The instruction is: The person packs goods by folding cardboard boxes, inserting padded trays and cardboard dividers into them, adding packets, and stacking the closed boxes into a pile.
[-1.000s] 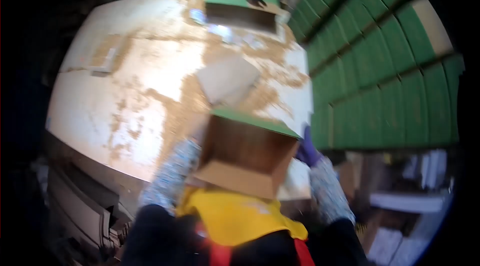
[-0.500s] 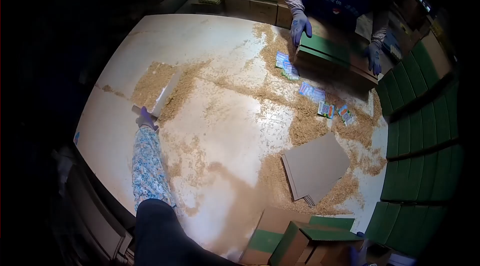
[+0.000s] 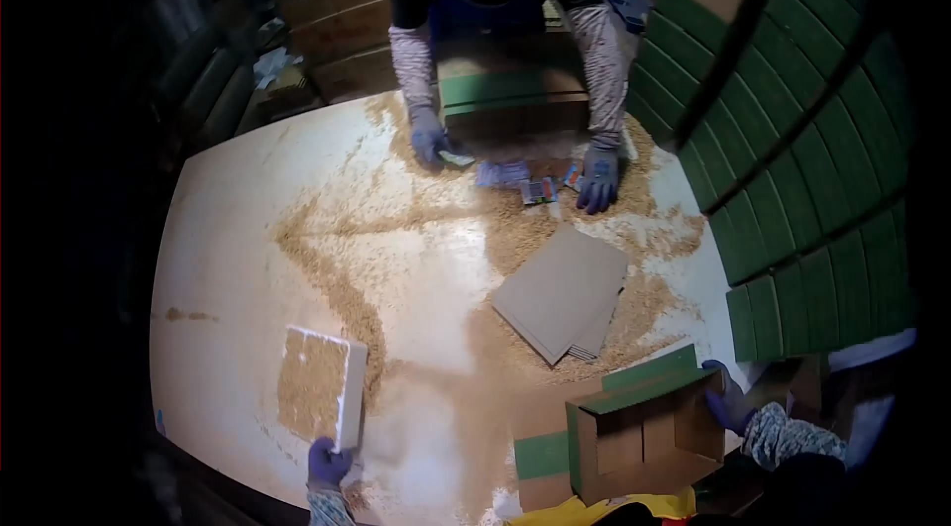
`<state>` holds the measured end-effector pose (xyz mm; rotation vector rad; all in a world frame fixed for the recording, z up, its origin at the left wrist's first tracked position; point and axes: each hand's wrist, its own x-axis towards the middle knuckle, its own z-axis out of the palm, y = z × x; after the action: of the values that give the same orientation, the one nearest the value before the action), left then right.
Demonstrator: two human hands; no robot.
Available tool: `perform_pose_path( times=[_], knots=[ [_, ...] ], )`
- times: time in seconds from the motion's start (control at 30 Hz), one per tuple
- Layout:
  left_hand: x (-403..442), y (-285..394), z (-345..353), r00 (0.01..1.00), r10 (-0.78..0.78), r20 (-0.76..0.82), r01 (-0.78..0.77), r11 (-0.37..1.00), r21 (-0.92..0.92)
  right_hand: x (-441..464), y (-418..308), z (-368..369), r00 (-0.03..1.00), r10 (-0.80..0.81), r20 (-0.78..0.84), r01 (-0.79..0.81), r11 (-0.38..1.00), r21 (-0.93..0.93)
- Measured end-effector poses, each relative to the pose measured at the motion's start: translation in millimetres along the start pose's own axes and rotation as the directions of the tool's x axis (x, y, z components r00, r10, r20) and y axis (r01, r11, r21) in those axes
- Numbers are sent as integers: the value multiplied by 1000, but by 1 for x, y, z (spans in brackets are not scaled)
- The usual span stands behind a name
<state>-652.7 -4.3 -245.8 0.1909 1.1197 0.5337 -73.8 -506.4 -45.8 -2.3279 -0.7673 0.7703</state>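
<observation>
My left hand (image 3: 328, 464), in a purple glove, is closed on the near corner of a shallow white foam tray (image 3: 352, 392). Sawdust-like shavings (image 3: 315, 382) fill the tray, which rests on the table at the lower left. At the lower right, an open cardboard box (image 3: 584, 457) with green bands lies with its inside showing. My right hand (image 3: 730, 403), also in a purple glove, grips this box's right edge.
Grey cardboard sheets (image 3: 563, 293) lie stacked on the white table (image 3: 238, 199). Beyond, a co-worker's gloved hands (image 3: 598, 179) touch small printed packets (image 3: 538, 191) before a green-banded box (image 3: 510, 95). Green boxes (image 3: 792, 150) are stacked along the right. Yellow packaging (image 3: 604, 509) shows at the near edge.
My left hand has drawn the tray toward me across the shavings. My right hand and the open box are now more fully in view. The co-worker's hands moved from the box to the packets.
</observation>
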Motion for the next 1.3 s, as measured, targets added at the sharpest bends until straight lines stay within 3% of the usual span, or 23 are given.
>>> perform_pose_path(
  times=[0.03,0.1,0.13,0.17,0.2,0.23,0.3,0.33,0.37,0.4,0.43,0.47,0.53,0.6,0.67,0.73,0.87,0.97,1.07,1.1,1.2,1.23,1.3],
  knots=[
    [-24,-34,-3,997,-37,-75,40,998,39,-1,17,4,997,-67,-36,64,996,-62],
    [-63,-90,3,977,-58,-204,79,992,98,-3,20,1,999,29,19,-28,998,-62],
    [-87,-111,17,963,44,-264,-4,989,148,-1,33,2,1000,-10,28,14,994,-112],
    [-80,-133,-12,950,311,10,-267,800,537,3,56,11,995,-93,-23,89,987,-137],
    [-75,-149,-35,831,429,355,-531,416,739,4,56,12,1000,-19,-2,18,989,-146],
    [-85,-159,-29,823,420,384,-546,393,740,10,79,27,990,-96,-105,78,983,-166],
    [-103,-185,-19,719,534,446,-588,123,800,0,38,14,996,-67,-58,68,997,20],
    [-108,-191,-8,707,534,464,-603,112,789,-1,37,18,985,-110,-129,118,991,57],
    [-123,-195,14,794,466,391,-584,403,705,4,39,20,967,-195,-167,203,979,34],
    [-144,-198,28,869,364,335,-495,655,571,4,43,22,981,-143,-128,160,978,134],
    [-165,-191,35,769,477,426,-622,405,670,9,51,25,976,-170,-139,191,969,154],
    [-204,-182,70,756,481,443,-636,384,669,13,57,24,969,-195,-152,220,960,172],
    [-284,-185,144,507,463,727,-590,-428,685,7,50,16,973,-177,-149,206,955,215],
    [-268,-168,132,578,404,709,-627,-337,703,4,44,11,980,-153,-131,182,949,257],
    [-242,-162,127,728,368,578,-679,274,681,8,40,10,989,-97,-112,122,961,249],
    [-271,-172,193,532,98,841,-779,-331,532,26,53,27,981,-108,-163,149,951,269],
    [-267,-219,278,664,-162,730,-742,-266,616,29,53,21,981,-96,-169,142,946,291],
    [-238,-258,310,679,-260,686,-730,-139,669,20,51,9,988,-96,-119,135,915,379],
    [-180,-284,306,594,-331,733,-786,-43,617,17,56,-2,995,-84,-44,95,924,371],
    [-175,-293,308,653,-345,674,-723,-22,690,17,59,-2,994,-92,-65,111,891,440],
    [-185,-315,309,633,-383,673,-756,-122,643,11,66,-1,998,-62,-13,59,846,529],
    [-192,-320,311,619,-467,632,-784,-319,532,11,73,9,991,-104,-81,131,855,502],
    [-225,-328,337,509,-582,635,-763,-646,20,14,78,15,967,-166,-196,238,866,440]
  ],
)
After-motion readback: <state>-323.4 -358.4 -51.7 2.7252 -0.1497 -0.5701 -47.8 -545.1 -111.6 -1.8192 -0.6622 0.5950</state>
